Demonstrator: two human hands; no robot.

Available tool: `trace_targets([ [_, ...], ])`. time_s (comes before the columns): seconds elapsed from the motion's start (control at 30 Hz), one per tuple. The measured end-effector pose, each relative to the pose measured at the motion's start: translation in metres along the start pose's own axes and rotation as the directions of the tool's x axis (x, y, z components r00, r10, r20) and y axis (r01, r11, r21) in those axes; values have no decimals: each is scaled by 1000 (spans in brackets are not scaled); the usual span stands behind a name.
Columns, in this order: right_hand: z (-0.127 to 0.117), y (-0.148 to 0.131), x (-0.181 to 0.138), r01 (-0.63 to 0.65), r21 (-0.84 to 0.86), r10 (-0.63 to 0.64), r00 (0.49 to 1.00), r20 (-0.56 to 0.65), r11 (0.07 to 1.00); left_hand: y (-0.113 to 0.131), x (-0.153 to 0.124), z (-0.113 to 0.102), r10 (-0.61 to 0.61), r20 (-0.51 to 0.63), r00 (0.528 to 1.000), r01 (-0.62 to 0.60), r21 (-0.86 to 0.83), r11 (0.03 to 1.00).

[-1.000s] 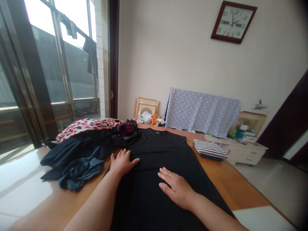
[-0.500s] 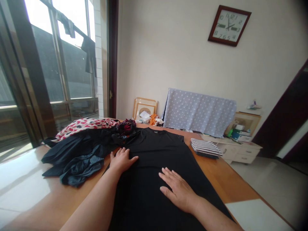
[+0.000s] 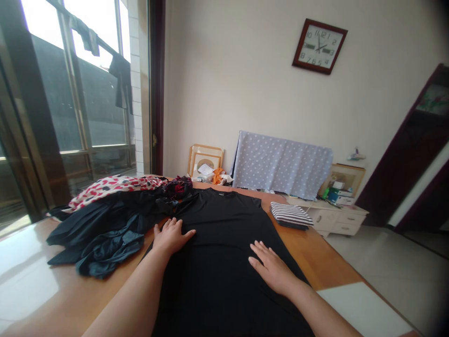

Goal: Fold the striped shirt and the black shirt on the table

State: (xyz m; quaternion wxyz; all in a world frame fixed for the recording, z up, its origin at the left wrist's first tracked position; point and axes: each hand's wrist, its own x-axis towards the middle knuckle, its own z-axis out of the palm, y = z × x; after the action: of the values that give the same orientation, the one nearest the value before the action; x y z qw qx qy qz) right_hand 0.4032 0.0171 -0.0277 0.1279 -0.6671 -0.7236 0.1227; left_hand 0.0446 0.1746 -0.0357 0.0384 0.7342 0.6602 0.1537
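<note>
A black T-shirt (image 3: 217, 262) lies spread on the wooden table (image 3: 298, 241), its neckline at the far end. My left hand (image 3: 171, 236) rests on the shirt's left side with fingers apart. Over on the right half of the shirt, my right hand (image 3: 271, 267) is flat, its fingers stretched out. Neither hand grips the cloth. Close to my left hand is a heap of dark clothes (image 3: 115, 220), topped at the back by a white cloth with red and black spots (image 3: 112, 187). The shirt's near end runs out of view.
A folded striped garment (image 3: 291, 214) sits on the table's right side. A pale sheet (image 3: 365, 309) lies at the near right edge. Behind the table are a polka-dot cloth (image 3: 280, 164) and a white cabinet (image 3: 340, 220). Glass doors (image 3: 87, 103) stand at left.
My right hand has slid rightward across the shirt, toward its right edge. My left hand stays at about the same place on the cloth. The view has turned slightly.
</note>
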Motion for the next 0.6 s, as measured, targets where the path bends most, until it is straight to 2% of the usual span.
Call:
trace_targets([
  [0.13, 3, 16, -3, -79, -3, 78, 990, -117, 997, -2, 0, 2, 9, -27, 1000, -9, 6, 1000],
  [0.27, 8, 28, -8, -92, -52, 87, 992, -87, 994, -1, -1, 3, 20, -53, 998, -20, 8, 1000],
  [0.4, 9, 29, -11, -89, -52, 83, 990, -111, 995, 3, -5, 0, 51, -103, 993, -48, 25, 999],
  [0.6, 5, 24, -13, -81, -36, 77, 990, -122, 996, 17, -21, -21, 147, -229, 962, -118, 136, 984],
])
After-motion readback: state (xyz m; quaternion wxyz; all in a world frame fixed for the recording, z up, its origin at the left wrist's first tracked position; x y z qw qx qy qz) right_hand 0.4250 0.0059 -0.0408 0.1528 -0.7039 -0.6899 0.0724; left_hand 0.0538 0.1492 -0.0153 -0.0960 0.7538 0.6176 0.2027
